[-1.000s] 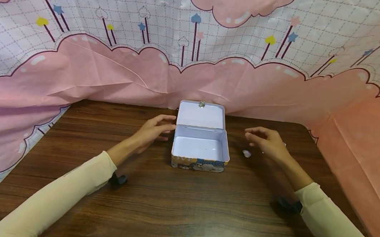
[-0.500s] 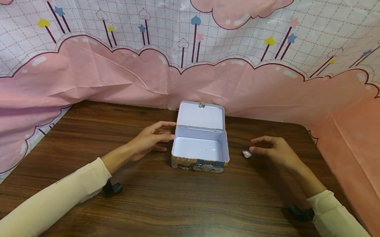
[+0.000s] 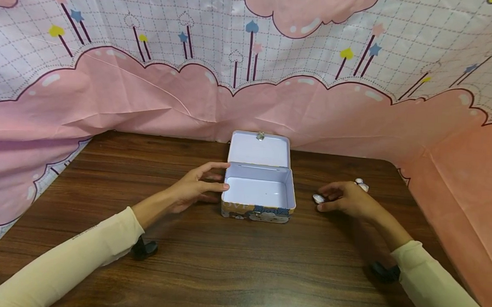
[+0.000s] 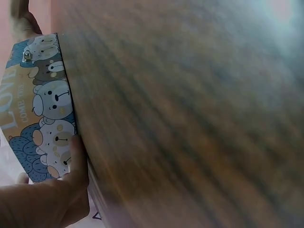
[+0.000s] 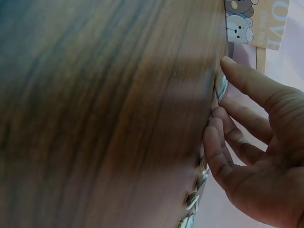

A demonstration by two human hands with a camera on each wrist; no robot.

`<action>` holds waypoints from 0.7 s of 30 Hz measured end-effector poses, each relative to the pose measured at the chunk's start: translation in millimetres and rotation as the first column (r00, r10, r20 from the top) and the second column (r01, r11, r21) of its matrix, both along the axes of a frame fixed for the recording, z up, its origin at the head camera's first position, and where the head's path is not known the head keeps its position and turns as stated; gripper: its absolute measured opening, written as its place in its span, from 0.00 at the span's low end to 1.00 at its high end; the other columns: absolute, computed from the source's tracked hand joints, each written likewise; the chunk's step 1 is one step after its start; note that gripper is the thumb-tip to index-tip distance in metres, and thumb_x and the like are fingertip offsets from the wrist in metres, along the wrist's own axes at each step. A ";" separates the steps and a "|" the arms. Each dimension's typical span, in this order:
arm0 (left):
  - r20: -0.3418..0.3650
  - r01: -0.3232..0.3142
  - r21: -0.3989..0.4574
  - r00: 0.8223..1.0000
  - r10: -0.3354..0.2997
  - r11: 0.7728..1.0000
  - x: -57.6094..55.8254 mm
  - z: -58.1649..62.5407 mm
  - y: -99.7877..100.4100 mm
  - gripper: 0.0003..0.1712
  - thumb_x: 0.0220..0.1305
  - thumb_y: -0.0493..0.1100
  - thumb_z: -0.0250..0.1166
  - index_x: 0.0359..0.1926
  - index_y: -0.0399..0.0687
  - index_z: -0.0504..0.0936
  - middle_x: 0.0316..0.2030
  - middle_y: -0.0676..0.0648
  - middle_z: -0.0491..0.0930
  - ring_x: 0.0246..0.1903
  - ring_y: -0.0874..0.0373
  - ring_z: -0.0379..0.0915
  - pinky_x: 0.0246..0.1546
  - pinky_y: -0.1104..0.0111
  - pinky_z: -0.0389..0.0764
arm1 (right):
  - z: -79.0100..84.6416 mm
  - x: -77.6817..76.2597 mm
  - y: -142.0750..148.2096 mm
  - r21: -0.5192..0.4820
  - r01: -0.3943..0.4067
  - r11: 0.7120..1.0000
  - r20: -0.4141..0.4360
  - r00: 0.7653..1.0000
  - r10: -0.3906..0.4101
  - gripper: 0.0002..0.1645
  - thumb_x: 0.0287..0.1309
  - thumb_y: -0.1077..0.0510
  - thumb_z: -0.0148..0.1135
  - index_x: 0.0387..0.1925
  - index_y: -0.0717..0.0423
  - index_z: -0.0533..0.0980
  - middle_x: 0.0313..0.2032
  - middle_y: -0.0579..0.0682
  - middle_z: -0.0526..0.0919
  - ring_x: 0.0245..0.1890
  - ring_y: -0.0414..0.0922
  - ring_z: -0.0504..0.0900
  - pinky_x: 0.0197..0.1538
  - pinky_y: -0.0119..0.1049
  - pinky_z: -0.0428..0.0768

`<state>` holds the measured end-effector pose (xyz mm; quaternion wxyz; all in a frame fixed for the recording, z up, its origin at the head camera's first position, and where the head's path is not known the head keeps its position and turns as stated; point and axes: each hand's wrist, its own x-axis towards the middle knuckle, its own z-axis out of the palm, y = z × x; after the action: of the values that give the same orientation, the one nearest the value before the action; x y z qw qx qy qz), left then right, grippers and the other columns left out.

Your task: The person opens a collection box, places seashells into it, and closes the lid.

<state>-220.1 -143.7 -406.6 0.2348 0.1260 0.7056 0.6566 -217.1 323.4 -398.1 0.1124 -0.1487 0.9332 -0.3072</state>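
Note:
A tin box (image 3: 257, 213) with cartoon bears and a white inside stands on the table, its lid (image 3: 259, 149) raised at the back. My left hand (image 3: 194, 188) rests against the box's left side; its thumb touches the wall in the left wrist view. Right of the box, my right hand (image 3: 345, 199) reaches down around a small whitish seashell (image 3: 318, 199) lying on the tabletop. Thumb and index finger lie on either side of this shell in the right wrist view, with a slight gap at the thumb.
Several more small shells (image 5: 192, 202) lie on the table beyond the right hand, partly hidden by it in the head view. The dark wooden table (image 3: 240, 269) ends at a pink and white patterned cloth (image 3: 148, 97) behind and on the right.
My right hand first drew back to the right, then came left and lower around the shell. The left hand slid slightly toward the front along the box's side.

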 end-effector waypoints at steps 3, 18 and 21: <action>-0.001 -0.001 0.004 1.000 0.001 1.000 0.5 -0.9 1.0 0.44 0.78 0.41 0.72 0.88 0.59 0.66 0.84 0.33 0.58 0.78 0.34 0.68 0.74 0.42 0.86 | -0.7 -1.2 -1.0 0.025 -0.005 1.000 -0.003 1.000 0.005 0.33 0.66 0.49 0.84 0.64 0.64 0.86 0.56 0.61 0.92 0.58 0.58 0.89 0.60 0.52 0.89; 0.011 0.010 0.024 1.000 -0.010 1.000 1.5 -1.3 2.7 0.48 0.76 0.36 0.74 0.89 0.59 0.63 0.81 0.29 0.61 0.63 0.43 0.83 0.67 0.46 0.92 | -0.4 -2.1 -4.4 0.006 -0.009 1.000 -0.025 1.000 0.010 0.23 0.67 0.53 0.83 0.58 0.62 0.88 0.52 0.58 0.92 0.55 0.56 0.89 0.57 0.43 0.86; 0.017 0.008 0.024 1.000 -0.008 1.000 1.4 -0.2 3.1 0.48 0.75 0.35 0.74 0.89 0.58 0.63 0.80 0.28 0.61 0.62 0.43 0.83 0.66 0.46 0.93 | 0.2 -2.2 -4.9 0.001 -0.004 1.000 -0.027 1.000 0.004 0.23 0.67 0.54 0.82 0.57 0.62 0.88 0.50 0.58 0.92 0.52 0.52 0.88 0.53 0.38 0.85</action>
<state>-218.7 -140.7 -406.9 0.2421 0.1259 0.6950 0.6652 -219.3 318.6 -397.9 0.1005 -0.1545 0.9345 -0.3046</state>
